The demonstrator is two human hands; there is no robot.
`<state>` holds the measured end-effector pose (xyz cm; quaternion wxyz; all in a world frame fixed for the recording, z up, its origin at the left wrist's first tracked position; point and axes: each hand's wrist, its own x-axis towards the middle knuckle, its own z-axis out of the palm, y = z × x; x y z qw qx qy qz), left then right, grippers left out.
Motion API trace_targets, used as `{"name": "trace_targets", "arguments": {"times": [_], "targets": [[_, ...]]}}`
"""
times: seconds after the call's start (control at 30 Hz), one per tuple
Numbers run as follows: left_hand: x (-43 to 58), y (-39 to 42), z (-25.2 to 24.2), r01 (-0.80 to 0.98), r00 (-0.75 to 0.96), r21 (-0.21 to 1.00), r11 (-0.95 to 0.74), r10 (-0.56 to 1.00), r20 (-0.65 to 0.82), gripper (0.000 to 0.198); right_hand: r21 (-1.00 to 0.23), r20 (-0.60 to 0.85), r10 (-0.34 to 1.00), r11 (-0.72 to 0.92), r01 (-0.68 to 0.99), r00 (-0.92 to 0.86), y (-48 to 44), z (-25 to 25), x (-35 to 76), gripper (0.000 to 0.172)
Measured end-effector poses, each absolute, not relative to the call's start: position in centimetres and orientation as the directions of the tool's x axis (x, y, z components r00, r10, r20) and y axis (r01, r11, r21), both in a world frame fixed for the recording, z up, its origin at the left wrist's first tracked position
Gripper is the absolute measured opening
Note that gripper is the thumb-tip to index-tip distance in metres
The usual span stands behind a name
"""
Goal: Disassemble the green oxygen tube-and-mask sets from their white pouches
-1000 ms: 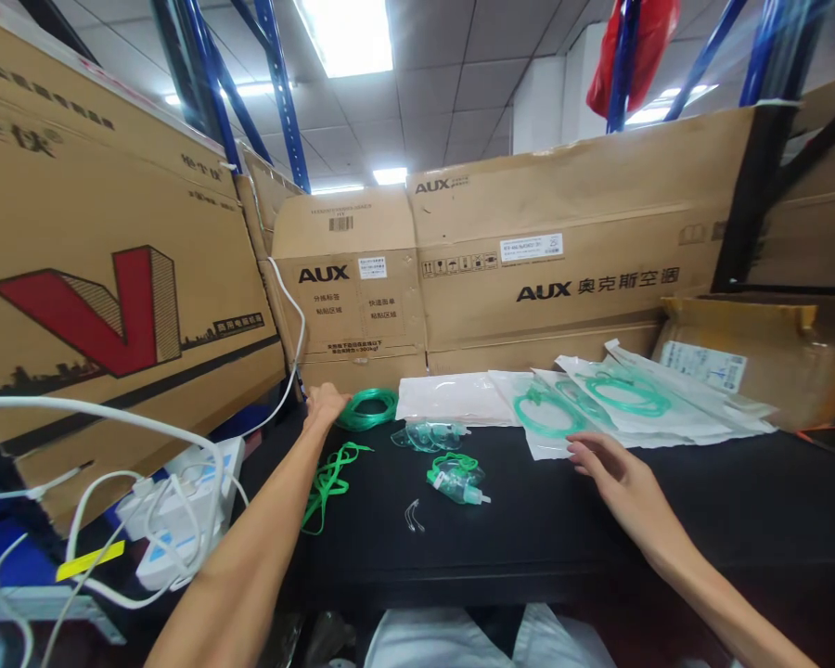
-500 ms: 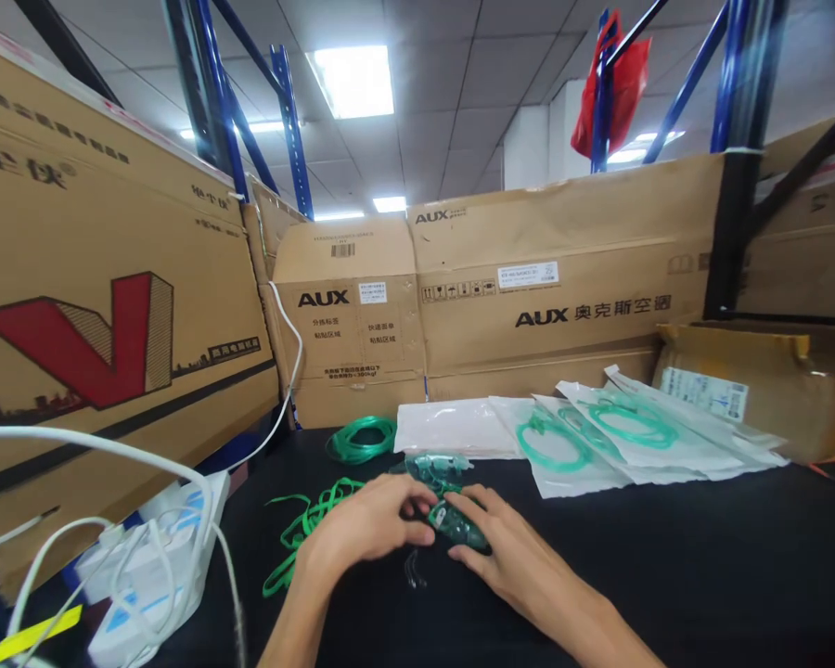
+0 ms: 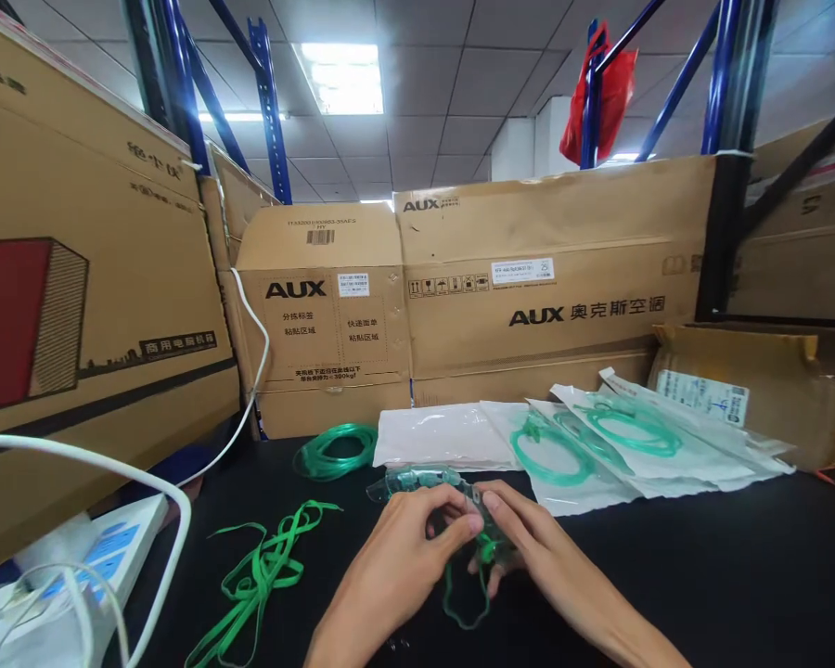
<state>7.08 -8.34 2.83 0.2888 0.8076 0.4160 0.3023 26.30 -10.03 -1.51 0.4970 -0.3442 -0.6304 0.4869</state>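
Both hands meet over the black table around a clear green face mask. My left hand pinches the mask's upper edge with thumb and fingers, beside a small metal nose clip. My right hand grips the mask from the right, thumb on top and fingers underneath. A thin green elastic strap hangs from the mask in a loop. Much of the mask is hidden by the fingers. Just behind my hands lie more clear green masks. A heap of green elastic straps lies left of my left hand.
A coil of green tubing lies at the back. White pouches and clear-fronted bags with tubing are beside it. Cardboard boxes wall off the back. A power strip with white cables takes the left.
The mask has been lifted off the table and tilted up between both hands, its strap now dangling. The view has shifted a little to the right, showing more of the strap heap.
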Motion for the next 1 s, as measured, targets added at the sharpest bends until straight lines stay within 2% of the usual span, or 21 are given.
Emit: {"name": "trace_targets", "arguments": {"times": [0.17,0.33,0.4,0.53,0.67,0.8,0.9,1.0], "targets": [[7.5,-8.5,1.7,0.521,0.466,0.706,-0.48,0.853,0.236,0.036,-0.928,0.344,0.905,0.368,0.057,-0.25,-9.2,-2.4,27.1,0.04],[7.6,-8.7,1.6,0.535,0.522,0.679,-0.503,0.829,0.203,0.032,-0.936,0.351,0.914,0.345,-0.066,-0.203,-8.9,-2.1,27.0,0.037],[7.8,-8.8,1.6,0.548,0.51,0.662,-0.512,0.831,0.221,0.028,-0.934,0.358,0.909,0.352,-0.066,-0.212,-9.0,-1.7,27.0,0.037],[8.2,-8.8,1.3,0.569,0.477,0.643,-0.513,0.843,0.25,0.02,-0.933,0.331,0.917,0.354,0.069,-0.224,-9.2,-1.4,27.8,0.04],[7.7,-8.6,1.4,0.589,0.465,0.619,-0.52,0.844,0.267,0.014,-0.932,0.302,0.944,0.322,0.169,-0.135,-8.9,-0.9,30.0,0.048],[6.7,-8.2,1.8,0.628,0.403,0.609,-0.484,0.872,0.278,0.017,-0.952,0.292,0.956,0.293,0.087,-0.027,-8.8,0.6,31.9,0.047],[6.5,-7.9,2.0,0.624,0.375,0.625,-0.469,0.882,0.287,0.022,-0.974,0.225,0.972,0.226,-0.015,0.063,-9.1,1.3,32.0,0.048],[7.2,-7.9,2.0,0.603,0.364,0.643,-0.472,0.88,0.305,0.026,-0.972,0.234,0.972,0.233,-0.036,-0.02,-9.4,1.3,30.9,0.044]]}}
